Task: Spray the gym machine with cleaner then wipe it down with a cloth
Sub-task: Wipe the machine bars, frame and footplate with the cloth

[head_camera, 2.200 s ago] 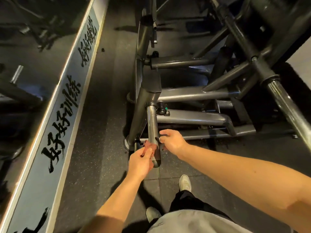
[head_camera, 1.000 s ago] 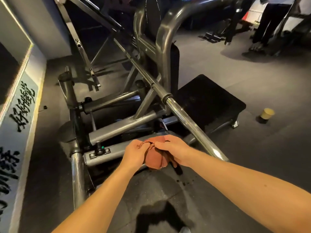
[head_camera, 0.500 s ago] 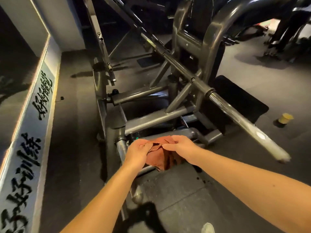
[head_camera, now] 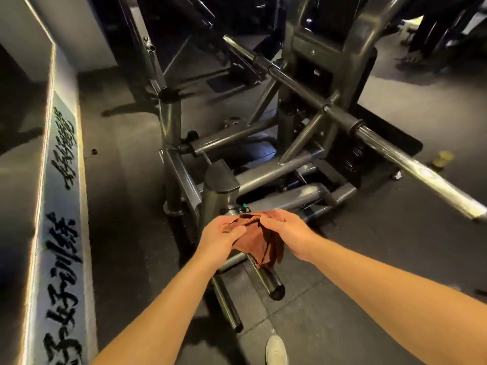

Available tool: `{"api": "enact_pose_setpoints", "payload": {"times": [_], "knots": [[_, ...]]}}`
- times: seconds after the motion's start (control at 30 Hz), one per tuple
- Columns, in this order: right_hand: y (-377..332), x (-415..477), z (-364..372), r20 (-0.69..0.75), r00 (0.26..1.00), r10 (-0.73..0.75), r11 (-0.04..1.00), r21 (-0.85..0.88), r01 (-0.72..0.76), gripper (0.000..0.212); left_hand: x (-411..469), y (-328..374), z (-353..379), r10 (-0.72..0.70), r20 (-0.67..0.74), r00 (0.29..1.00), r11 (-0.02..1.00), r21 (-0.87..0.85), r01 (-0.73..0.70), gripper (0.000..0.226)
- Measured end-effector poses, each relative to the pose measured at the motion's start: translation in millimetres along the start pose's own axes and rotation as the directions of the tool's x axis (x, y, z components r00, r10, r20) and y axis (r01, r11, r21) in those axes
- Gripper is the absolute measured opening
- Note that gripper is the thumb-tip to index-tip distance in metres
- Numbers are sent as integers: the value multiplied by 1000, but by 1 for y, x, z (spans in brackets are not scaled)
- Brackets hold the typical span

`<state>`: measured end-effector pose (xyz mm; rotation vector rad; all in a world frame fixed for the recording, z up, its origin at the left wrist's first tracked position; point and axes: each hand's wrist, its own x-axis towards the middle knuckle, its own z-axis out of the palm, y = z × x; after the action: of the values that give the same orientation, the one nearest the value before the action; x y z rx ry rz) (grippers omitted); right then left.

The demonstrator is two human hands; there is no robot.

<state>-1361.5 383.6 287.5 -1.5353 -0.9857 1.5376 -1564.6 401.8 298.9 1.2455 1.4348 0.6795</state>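
1. The cloth [head_camera: 253,242] sits at the lower centre of the frame. It is held off the floor between both hands, in front of the lowest tubes of the gym machine [head_camera: 220,181].
2. Axis: the cloth's upper edge runs roughly left to right from one hand to the other. The rest hangs below it, and its long fold slants toward the lower right and ends in a tip pointing at the bottom of the frame.
3. Appearance: the cloth is reddish-brown, soft and crumpled, with deep folds. Its full outline cannot be made out.
4. The left hand [head_camera: 218,238] is seen from the back. Its thumb and fingers are drawn together and pinch the cloth's left edge.
5. The right hand [head_camera: 286,231] is also seen from the back. Its fingers curl over the cloth's upper right part, closed on the fabric.
6. The machine's dark grey frame fills the centre and top of the frame. A long chrome bar [head_camera: 395,151] crosses it diagonally from upper centre to the right edge. A short tube [head_camera: 271,281] emerges below the cloth, pointing to the lower right.
7. Surroundings: the floor [head_camera: 342,312] is dark and speckled. A pale shoe [head_camera: 275,350] is at the bottom edge, and a small yellow cup [head_camera: 442,158] stands at the right, behind the bar. A banner [head_camera: 62,233] with black brush characters runs along the left.
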Motion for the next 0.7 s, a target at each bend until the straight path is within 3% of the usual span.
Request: {"api": "enact_pose_setpoints", "payload": {"times": [0.13,0.23,0.33,0.43,0.6,0.7], "knots": [[-5,13,2,6,1000,8,1000,-17,-8,52,12,4,-11,11,-66,998,991,132,-2,17],[-11,27,2,41,999,12,999,-44,-10,37,26,8,-23,24,-114,993,986,166,-5,14],[-21,44,7,77,997,9,997,-74,-3,35,44,14,-33,52,-141,989,979,203,-22,11],[-34,63,18,43,999,8,1000,-14,-7,25,70,22,-40,75,-145,987,979,199,-45,18],[-51,103,37,-122,992,-13,996,88,24,21,133,32,-57,120,-92,989,979,178,-102,29],[-60,127,51,-265,964,-7,996,79,28,22,182,27,-72,181,-31,983,965,198,-172,16]]}}
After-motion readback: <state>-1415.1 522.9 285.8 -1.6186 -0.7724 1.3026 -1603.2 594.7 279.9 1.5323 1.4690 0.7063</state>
